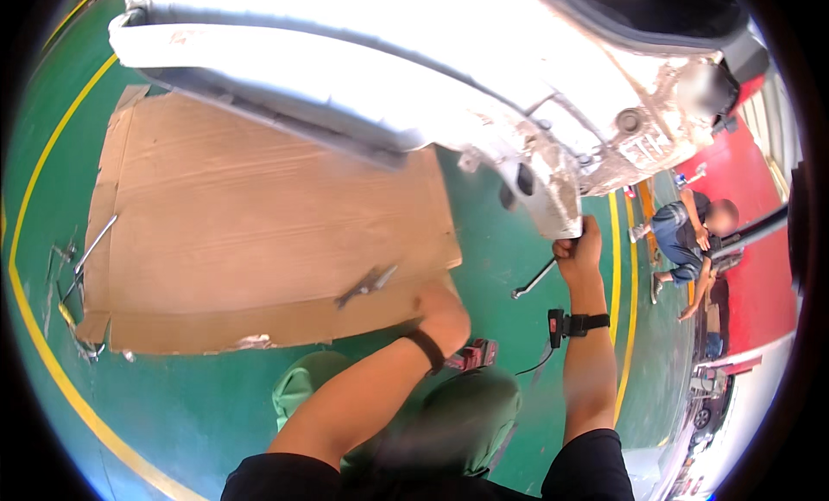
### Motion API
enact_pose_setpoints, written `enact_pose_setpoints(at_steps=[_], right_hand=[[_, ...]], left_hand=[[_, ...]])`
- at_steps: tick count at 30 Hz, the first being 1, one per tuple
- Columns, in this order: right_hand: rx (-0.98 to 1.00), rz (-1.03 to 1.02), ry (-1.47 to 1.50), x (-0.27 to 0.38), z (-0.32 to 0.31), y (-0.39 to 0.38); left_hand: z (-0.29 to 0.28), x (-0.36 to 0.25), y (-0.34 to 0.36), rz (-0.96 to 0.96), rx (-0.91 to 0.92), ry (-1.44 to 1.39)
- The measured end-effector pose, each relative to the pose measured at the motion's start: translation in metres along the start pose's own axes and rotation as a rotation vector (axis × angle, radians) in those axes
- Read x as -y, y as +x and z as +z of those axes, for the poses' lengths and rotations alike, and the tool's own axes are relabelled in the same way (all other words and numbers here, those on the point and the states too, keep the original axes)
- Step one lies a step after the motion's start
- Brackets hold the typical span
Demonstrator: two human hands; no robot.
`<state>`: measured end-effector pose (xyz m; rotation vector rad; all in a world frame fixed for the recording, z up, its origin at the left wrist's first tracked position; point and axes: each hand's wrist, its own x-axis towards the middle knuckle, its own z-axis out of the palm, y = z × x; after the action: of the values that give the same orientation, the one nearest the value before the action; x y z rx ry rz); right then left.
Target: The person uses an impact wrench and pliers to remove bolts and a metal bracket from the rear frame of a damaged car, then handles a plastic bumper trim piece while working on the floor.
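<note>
My right hand (580,249) is closed just below the lower end of a white car body panel (540,177). A thin metal wrench (535,279) slants down and left from its fingers; the grip end is hidden in the hand. My left hand (445,320) hangs in front of my knees, over the near right corner of a flat cardboard sheet (268,207). Its fingers are turned away and hidden. On the cardboard lies a grey plier-like tool (367,287), slightly blurred. A red and black power tool (473,354) shows on the floor beside my knee.
The long white car sill (302,60) overhangs the cardboard from above. A long metal bar (95,244) and several other tools lie at the cardboard's left edge. Yellow lines (43,155) cross the green floor. Another person (691,233) crouches at the right by a red wall (751,268).
</note>
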<state>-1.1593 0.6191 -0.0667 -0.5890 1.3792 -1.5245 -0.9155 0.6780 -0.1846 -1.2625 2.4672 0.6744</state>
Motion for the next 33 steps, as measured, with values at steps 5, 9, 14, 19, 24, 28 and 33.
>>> enact_pose_setpoints(at_steps=[5,9,14,19,24,28,33], right_hand=[[-0.108,0.258,-0.275,-0.104,-0.054,0.003],[0.086,0.378,-1.044,-0.210,-0.044,0.020],[0.584,0.113,-1.557,-0.303,0.020,0.028],[1.105,0.078,-1.768,-0.315,0.129,-0.002],[1.169,-0.098,-1.829,-0.353,0.126,-0.005],[1.249,-0.172,-1.845,-0.342,0.133,-0.010],[1.274,-0.286,-1.795,-0.333,0.105,-0.018]], left_hand=[[-0.010,-0.024,-0.020,-0.044,0.025,0.189],[-0.031,-0.017,-0.031,0.031,0.224,0.175],[-0.039,-0.010,-0.021,0.014,0.269,0.218],[-0.028,0.006,-0.010,-0.375,0.149,0.332],[-0.016,0.014,0.003,-0.513,0.191,0.317],[-0.035,0.020,-0.017,-0.515,0.185,0.405],[-0.039,0.041,-0.022,-0.458,0.180,0.311]])
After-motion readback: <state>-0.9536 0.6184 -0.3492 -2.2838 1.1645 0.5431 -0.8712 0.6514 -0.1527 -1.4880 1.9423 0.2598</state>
